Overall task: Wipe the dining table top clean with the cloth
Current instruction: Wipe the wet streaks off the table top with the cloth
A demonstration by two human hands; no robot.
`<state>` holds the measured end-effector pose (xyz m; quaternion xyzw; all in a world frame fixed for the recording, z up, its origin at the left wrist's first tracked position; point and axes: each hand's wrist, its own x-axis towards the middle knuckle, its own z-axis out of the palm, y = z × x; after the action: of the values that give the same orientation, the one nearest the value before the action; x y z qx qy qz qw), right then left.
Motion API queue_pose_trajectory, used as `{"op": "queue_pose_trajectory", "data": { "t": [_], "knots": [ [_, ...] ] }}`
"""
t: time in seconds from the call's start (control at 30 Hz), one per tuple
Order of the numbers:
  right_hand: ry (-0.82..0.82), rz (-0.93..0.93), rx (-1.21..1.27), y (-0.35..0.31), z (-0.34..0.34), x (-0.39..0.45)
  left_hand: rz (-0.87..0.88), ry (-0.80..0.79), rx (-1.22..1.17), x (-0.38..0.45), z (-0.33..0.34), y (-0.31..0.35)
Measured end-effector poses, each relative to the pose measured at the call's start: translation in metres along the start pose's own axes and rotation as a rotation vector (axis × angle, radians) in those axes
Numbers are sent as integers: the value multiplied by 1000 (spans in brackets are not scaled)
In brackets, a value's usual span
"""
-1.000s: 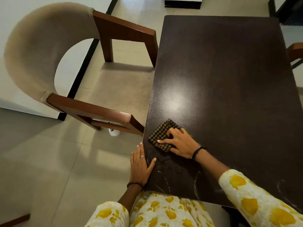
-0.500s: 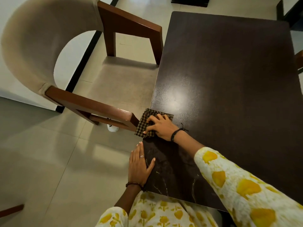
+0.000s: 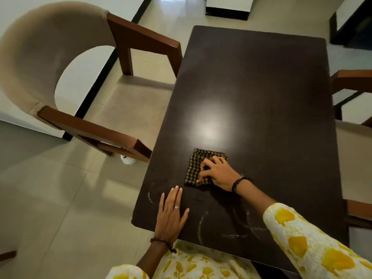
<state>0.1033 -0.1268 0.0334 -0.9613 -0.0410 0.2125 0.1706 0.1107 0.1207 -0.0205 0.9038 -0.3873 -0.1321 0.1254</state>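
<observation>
The dark brown dining table (image 3: 251,87) fills the middle of the head view. A folded checked cloth (image 3: 194,168), dark with yellow lines, lies on its near left part. My right hand (image 3: 217,173) sits on the cloth's right half with bent fingers dug into the fabric and the thumb stretched along its near edge. My left hand (image 3: 171,214) rests flat on the table top near the front left corner, fingers straight and together. Whitish curved streaks (image 3: 201,224) mark the surface between the hands and the front edge.
A wooden armchair (image 3: 90,129) with a beige curved back stands close against the table's left side. Another chair's wooden arm (image 3: 350,79) shows at the right edge. A small white object (image 3: 127,160) lies on the tiled floor under the left chair.
My right hand has slid the cloth from the table's left edge to the right, further onto the top. My left hand now lies further in from the edge.
</observation>
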Motion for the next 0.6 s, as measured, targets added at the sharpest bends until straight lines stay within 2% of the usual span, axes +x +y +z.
{"op": "queue_pose_trajectory", "data": {
  "t": [0.2, 0.33, 0.43, 0.6],
  "knots": [
    [22, 117, 54, 79, 18, -118, 59, -96, 24, -18, 35, 74],
    [-27, 235, 57, 116, 16, -177, 21, -77, 56, -16, 45, 101],
    [-26, 272, 42, 124, 17, -186, -22, -74, 46, -14, 47, 113],
    [-37, 203, 5, 112, 9, -155, 67, -62, 60, -14, 54, 138]
  ]
}}
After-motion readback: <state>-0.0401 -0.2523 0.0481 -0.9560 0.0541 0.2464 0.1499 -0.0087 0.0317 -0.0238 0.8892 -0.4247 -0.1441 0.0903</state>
